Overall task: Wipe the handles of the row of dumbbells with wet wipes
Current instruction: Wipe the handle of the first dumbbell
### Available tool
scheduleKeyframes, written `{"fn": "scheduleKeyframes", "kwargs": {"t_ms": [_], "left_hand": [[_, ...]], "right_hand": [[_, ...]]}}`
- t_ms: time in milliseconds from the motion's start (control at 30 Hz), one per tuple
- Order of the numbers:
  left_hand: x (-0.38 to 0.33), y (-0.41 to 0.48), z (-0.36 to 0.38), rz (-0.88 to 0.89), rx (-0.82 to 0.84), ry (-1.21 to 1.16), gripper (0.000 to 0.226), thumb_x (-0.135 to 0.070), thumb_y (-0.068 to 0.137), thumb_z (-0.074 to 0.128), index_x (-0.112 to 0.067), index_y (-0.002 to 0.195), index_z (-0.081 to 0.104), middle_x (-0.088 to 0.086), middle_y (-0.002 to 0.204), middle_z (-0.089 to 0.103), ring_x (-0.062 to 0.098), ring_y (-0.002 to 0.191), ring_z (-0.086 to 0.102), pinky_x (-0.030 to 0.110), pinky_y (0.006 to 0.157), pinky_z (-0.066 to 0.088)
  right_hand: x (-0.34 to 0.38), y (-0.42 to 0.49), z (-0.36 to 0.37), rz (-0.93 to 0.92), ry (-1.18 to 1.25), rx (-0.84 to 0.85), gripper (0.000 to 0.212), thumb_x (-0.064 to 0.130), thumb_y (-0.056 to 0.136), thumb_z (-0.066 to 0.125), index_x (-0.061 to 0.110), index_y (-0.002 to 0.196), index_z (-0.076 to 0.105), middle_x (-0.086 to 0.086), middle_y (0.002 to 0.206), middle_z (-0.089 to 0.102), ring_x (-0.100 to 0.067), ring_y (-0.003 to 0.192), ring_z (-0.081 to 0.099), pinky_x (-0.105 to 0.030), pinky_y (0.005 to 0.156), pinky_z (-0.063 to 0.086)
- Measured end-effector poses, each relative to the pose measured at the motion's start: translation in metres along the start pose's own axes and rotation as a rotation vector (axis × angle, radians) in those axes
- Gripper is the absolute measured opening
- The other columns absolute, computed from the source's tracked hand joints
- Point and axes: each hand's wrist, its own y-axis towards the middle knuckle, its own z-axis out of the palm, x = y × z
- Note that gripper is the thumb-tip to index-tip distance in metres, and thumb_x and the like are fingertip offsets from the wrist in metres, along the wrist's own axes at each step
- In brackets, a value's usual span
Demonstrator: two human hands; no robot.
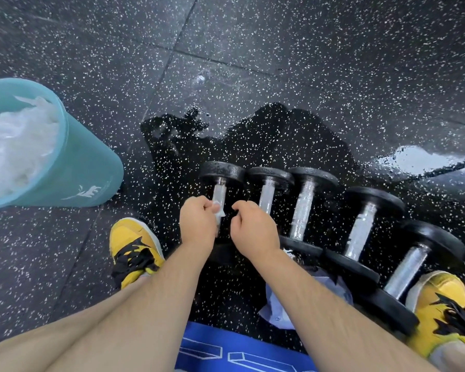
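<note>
Several black dumbbells with chrome handles lie side by side on the wet floor; the leftmost dumbbell (220,181) is the nearest to my hands. My left hand (199,224) pinches a small white wet wipe (218,214) just above the lower part of that dumbbell's handle. My right hand (254,226) hovers beside it with curled fingers; whether it touches the wipe I cannot tell. The other dumbbells (306,200) run off to the right, towards my right shoe.
A teal bin (86,167) full of crumpled white wipes stands at the left. My yellow and black shoes (134,248) flank the row. A puddle (419,159) glistens on the speckled rubber floor at the right. A blue mat (212,350) lies below.
</note>
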Motion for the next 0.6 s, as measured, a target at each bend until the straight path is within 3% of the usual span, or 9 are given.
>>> {"fn": "scheduleKeyframes", "kwargs": {"t_ms": [133, 233, 300, 367, 467, 600], "left_hand": [[-0.020, 0.030, 0.009, -0.007, -0.051, -0.099, 0.031, -0.013, 0.090, 0.064, -0.006, 0.060, 0.058, 0.003, 0.076, 0.057, 0.016, 0.068, 0.048, 0.026, 0.056, 0.035], [-0.020, 0.043, 0.020, -0.113, -0.133, -0.171, 0.027, -0.020, 0.087, 0.069, -0.016, 0.062, 0.062, 0.003, 0.084, 0.066, 0.020, 0.076, 0.059, 0.028, 0.062, 0.041], [-0.018, 0.037, 0.024, -0.128, -0.151, -0.178, 0.035, -0.031, 0.090, 0.070, -0.014, 0.061, 0.060, 0.000, 0.084, 0.062, 0.016, 0.075, 0.057, 0.026, 0.060, 0.038], [-0.019, 0.029, 0.024, -0.062, -0.162, -0.090, 0.045, -0.036, 0.093, 0.066, -0.016, 0.055, 0.052, -0.001, 0.085, 0.054, 0.014, 0.073, 0.051, 0.024, 0.053, 0.030], [-0.022, 0.026, 0.021, 0.116, -0.143, 0.105, 0.043, -0.022, 0.095, 0.060, -0.011, 0.055, 0.048, 0.004, 0.088, 0.048, 0.025, 0.081, 0.054, 0.033, 0.060, 0.039], [-0.014, 0.015, 0.012, 0.392, 0.018, 0.342, 0.015, -0.003, 0.095, 0.054, -0.005, 0.091, 0.069, 0.017, 0.106, 0.057, 0.033, 0.098, 0.053, 0.039, 0.080, 0.045]], "right_hand": [[-0.001, 0.001, 0.000, 0.018, 0.000, 0.004, 0.034, 0.018, 0.094, 0.044, 0.020, 0.122, 0.063, 0.000, 0.112, 0.065, -0.025, 0.095, 0.064, -0.040, 0.080, 0.053], [-0.001, 0.002, 0.000, 0.024, 0.001, 0.014, 0.036, 0.018, 0.094, 0.044, 0.021, 0.125, 0.062, 0.001, 0.116, 0.065, -0.024, 0.100, 0.064, -0.040, 0.084, 0.052], [-0.001, 0.002, 0.001, 0.021, -0.003, 0.014, 0.036, 0.018, 0.094, 0.044, 0.021, 0.124, 0.063, 0.000, 0.114, 0.065, -0.025, 0.099, 0.064, -0.040, 0.082, 0.052], [0.000, 0.002, 0.001, 0.025, -0.004, 0.012, 0.035, 0.018, 0.093, 0.044, 0.020, 0.123, 0.063, 0.000, 0.113, 0.065, -0.025, 0.098, 0.063, -0.039, 0.081, 0.052], [0.000, 0.003, -0.001, 0.040, 0.002, 0.020, 0.032, 0.018, 0.093, 0.044, 0.019, 0.118, 0.064, 0.001, 0.111, 0.065, -0.025, 0.096, 0.063, -0.039, 0.080, 0.052], [0.001, -0.001, 0.000, 0.040, 0.010, 0.021, 0.030, 0.019, 0.093, 0.045, 0.020, 0.115, 0.064, 0.001, 0.110, 0.065, -0.024, 0.095, 0.063, -0.039, 0.080, 0.052]]}}
